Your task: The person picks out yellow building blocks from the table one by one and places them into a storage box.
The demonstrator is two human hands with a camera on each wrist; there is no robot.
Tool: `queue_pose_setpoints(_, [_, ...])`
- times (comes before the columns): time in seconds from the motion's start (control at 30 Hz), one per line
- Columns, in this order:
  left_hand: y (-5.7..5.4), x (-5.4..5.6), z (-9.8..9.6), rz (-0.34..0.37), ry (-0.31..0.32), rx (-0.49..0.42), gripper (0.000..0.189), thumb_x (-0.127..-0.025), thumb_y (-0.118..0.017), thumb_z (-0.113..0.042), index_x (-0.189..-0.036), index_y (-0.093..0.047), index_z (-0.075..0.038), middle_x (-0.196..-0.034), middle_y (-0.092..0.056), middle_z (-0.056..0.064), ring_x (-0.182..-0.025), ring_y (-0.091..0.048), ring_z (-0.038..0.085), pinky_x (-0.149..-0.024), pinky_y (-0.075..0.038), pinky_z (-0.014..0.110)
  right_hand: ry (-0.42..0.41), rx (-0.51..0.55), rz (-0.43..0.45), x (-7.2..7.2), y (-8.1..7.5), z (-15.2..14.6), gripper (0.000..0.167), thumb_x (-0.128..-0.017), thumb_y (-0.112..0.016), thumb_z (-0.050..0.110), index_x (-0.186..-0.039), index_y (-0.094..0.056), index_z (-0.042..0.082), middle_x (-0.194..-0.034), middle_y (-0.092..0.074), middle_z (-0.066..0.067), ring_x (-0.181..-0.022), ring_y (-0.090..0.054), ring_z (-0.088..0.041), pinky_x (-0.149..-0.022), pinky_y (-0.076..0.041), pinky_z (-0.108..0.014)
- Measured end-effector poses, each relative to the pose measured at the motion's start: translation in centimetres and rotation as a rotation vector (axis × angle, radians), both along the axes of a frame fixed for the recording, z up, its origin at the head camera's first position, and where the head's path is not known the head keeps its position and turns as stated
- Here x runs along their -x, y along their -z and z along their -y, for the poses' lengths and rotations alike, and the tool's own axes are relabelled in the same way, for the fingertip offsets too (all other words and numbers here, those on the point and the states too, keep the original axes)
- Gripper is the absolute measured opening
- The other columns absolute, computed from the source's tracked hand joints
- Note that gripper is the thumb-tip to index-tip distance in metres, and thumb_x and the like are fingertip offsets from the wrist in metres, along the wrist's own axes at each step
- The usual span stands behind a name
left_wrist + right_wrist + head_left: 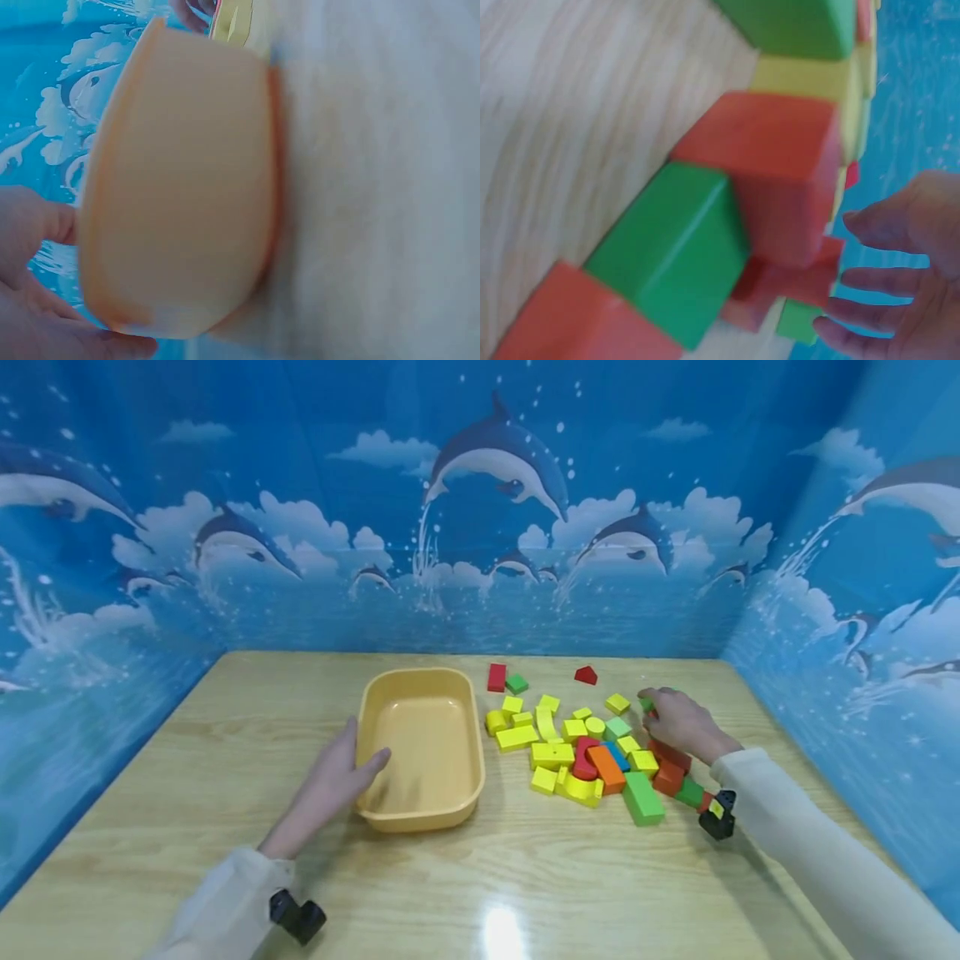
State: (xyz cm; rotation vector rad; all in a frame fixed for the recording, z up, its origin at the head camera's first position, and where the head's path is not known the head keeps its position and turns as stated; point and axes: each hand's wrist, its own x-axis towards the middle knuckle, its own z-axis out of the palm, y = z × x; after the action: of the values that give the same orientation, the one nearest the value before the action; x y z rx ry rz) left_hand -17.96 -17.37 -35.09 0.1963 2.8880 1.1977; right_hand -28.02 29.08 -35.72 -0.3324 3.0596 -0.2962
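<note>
A tan plastic basin (pixel 424 747) stands on the table left of the blocks, with nothing in it. My left hand (pixel 330 785) grips its left rim, thumb over the inside and fingers along the outer wall. The basin's outer side (pixel 180 180) fills much of the left wrist view. At the far right of the block pile is my right hand (pixel 681 720), fingers extended beside a small green block (pixel 646 704) and red blocks (pixel 670 756). In the right wrist view its fingertips (pixel 838 309) are right at the far red and green blocks.
Yellow blocks (pixel 552 755) lie loosely grouped mid-table with an orange block (pixel 606 769) and a long green block (pixel 642 799). Farther back are a red block (pixel 497 677) and a dark red piece (pixel 586 675). Dolphin-print curtains (pixel 480 593) border the table's back and sides.
</note>
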Motion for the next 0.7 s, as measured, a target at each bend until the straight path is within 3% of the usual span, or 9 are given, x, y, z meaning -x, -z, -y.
queue_pose_setpoints(0.2, [1.8, -0.9, -0.1, -0.004, -0.081, -0.115, 0.068, -0.093, -0.051, -0.008, -0.147, -0.016, 0.014, -0.139, -0.036, 0.040, -0.124, -0.043, 0.051, -0.104, -0.036, 0.054, 0.004, 0.012, -0.071, 0.5, 1.0, -0.3, 0.048, -0.089, -0.063, 0.013, -0.132, -0.051, -0.007, -0.124, -0.053, -0.032, -0.101, -0.058, -0.043, -0.081, -0.049, -0.060])
queue_pose_setpoints(0.37, [2.8, -1.4, -0.4, 0.056, -0.148, -0.171, 0.061, -0.090, -0.048, -0.005, -0.145, -0.027, 0.012, -0.137, -0.042, 0.036, -0.121, -0.048, 0.048, -0.103, -0.038, 0.054, -0.012, 0.011, -0.077, 1.0, 0.9, 0.7, 0.043, -0.089, -0.062, 0.012, -0.126, -0.055, -0.011, -0.116, -0.059, -0.030, -0.094, -0.060, -0.039, -0.080, -0.051, -0.055])
queue_pose_setpoints(0.53, [3.3, -1.6, -0.6, 0.093, -0.186, -0.216, 0.057, -0.090, -0.044, -0.006, -0.142, -0.031, 0.013, -0.135, -0.046, 0.036, -0.117, -0.052, 0.046, -0.102, -0.039, 0.054, -0.024, -0.031, -0.066, 1.7, 0.9, 1.5, 0.044, -0.087, -0.060, 0.007, -0.126, -0.055, -0.011, -0.116, -0.060, -0.030, -0.095, -0.061, -0.038, -0.082, -0.052, -0.053])
queue_pose_setpoints(0.7, [3.4, -1.7, -0.7, 0.085, -0.208, -0.238, 0.057, -0.089, -0.040, -0.005, -0.143, -0.031, 0.013, -0.136, -0.044, 0.035, -0.121, -0.049, 0.046, -0.105, -0.036, 0.054, -0.042, -0.055, -0.045, 2.4, 1.1, 2.1, 0.047, -0.087, -0.060, 0.004, -0.133, -0.053, -0.004, -0.111, -0.064, -0.026, -0.082, -0.059, -0.030, -0.072, -0.055, -0.045])
